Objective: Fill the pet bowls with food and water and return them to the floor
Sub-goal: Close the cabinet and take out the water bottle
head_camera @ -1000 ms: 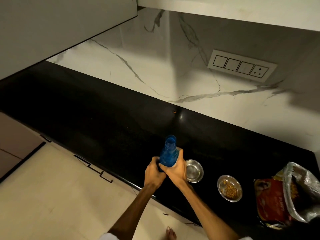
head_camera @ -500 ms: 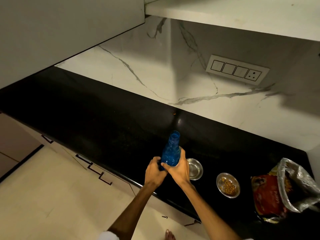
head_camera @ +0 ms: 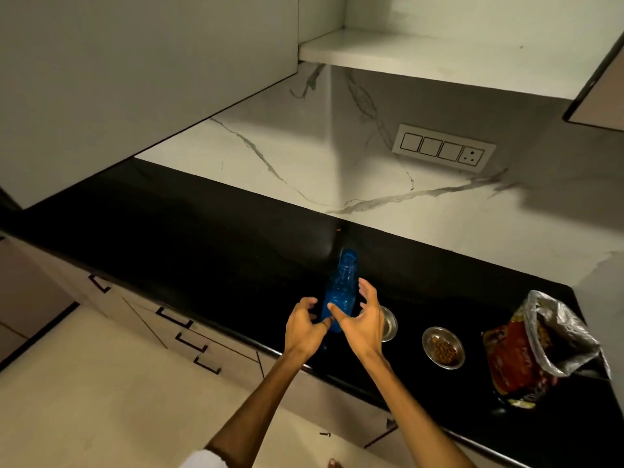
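A blue plastic bottle stands upright and uncapped on the black counter. My left hand and my right hand hover on either side of its lower half, fingers spread and loosely curled, gripping nothing. Just right of my right hand sits a steel bowl, partly hidden; what it holds cannot be told. Farther right a second steel bowl holds brown kibble. An open red pet food bag lies at the far right.
A marble backsplash with a switch panel rises behind the counter. A white shelf and wall cabinet hang overhead. Drawers with black handles run under the counter edge. Pale floor lies below left, with a small dark screw on it.
Both hands gripped the blue bottle before; now they have let go and opened beside it. The bottle stands alone on the counter. The camera has tilted up.
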{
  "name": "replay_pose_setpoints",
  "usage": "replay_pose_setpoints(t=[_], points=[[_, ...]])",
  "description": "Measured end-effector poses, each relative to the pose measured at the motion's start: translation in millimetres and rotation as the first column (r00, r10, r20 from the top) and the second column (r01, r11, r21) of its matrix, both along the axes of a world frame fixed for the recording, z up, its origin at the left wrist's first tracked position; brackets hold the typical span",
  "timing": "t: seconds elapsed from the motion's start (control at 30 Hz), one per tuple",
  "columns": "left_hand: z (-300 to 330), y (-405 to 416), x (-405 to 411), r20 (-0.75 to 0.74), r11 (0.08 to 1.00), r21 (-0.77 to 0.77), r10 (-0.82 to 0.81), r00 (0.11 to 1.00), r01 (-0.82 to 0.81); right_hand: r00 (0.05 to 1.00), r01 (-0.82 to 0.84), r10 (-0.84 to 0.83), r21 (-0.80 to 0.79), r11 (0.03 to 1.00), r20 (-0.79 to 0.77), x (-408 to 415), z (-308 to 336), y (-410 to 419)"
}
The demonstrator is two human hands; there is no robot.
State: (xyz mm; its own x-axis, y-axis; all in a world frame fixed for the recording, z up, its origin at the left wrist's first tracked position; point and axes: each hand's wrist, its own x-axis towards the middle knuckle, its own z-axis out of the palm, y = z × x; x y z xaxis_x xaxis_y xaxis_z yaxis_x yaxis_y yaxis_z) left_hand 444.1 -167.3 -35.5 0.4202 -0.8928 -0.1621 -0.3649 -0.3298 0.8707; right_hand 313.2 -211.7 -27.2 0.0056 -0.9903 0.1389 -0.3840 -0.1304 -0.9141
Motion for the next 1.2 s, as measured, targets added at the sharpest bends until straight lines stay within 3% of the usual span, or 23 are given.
replay_pose_setpoints(t=[0.3,0.57,0.87,1.03,1.2], points=[[48.2,26.2,14.1,-0.131,0.979,-0.198,0.009,0.991,-0.035,0.997,0.012,0.000,-0.137,0.990,0.083,26.5,43.7,39.4],[112.6,49.3,44.1,-0.297,0.919,-0.367,0.030,0.954,-0.143,0.987,-0.058,0.100,-0.308,0.949,0.122,68.6,109.8,54.0],[185.1,64.0,90.3,-0.387,0.796,-0.539,0.056,0.920,-0.276,0.961,-0.182,0.263,-0.528,0.830,0.083,122.4,199.7,61.9],[224.8,70.8,112.2,-0.350,0.721,-0.622,0.093,0.932,-0.305,0.947,-0.208,0.314,-0.629,0.749,0.060,148.0,243.9,68.8],[256.4,81.7,129.8,-0.431,0.642,-0.666,0.082,0.898,-0.379,0.941,-0.213,0.336,-0.703,0.678,0.039,165.7,281.2,79.9]])
